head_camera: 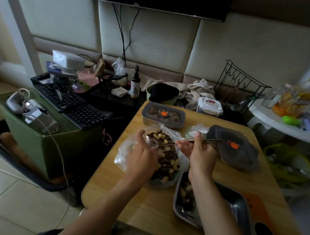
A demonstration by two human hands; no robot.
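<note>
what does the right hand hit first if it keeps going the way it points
The right hand points left, its tongs leading. They would likely meet the snack mix in the plastic bag first, then the left hand holding the bag's rim; height above the mix is unclear.

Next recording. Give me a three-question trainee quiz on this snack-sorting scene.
1. True or false: the right hand holds metal tongs.
2. What does the snack mix lie in? A) a plastic bag B) a glass jar C) a cardboard box
3. Fill in: the lidded container beyond the bag bears an ____ sticker.
Key: 1 true; 2 A; 3 orange.
</note>
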